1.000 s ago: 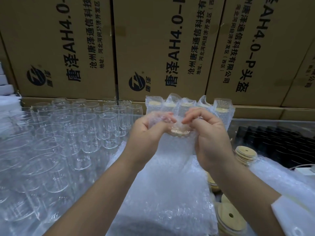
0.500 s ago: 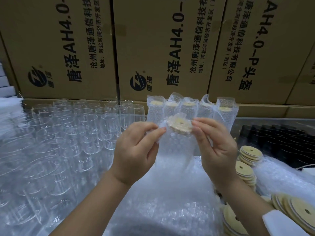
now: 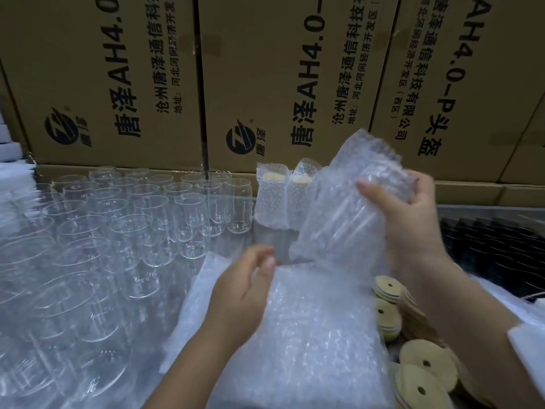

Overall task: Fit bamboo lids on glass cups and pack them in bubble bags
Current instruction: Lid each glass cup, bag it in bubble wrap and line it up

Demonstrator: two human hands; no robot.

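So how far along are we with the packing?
Done: at least two bagged cups stand by the boxes. In hand: the right hand holds a wrapped cup; the left hand is free. Left: many bare cups and loose lids.

The head camera looked forward and down, close over left hand [image 3: 244, 293] and right hand [image 3: 413, 219], facing far boxes [image 3: 280, 69].

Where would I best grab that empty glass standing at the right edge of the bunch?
Probably round its side wall, reaching in from the near side. The glass cup stands upright, hemmed by other glasses on its left and behind and a wrapped cup on its right; only the table in front is bare.
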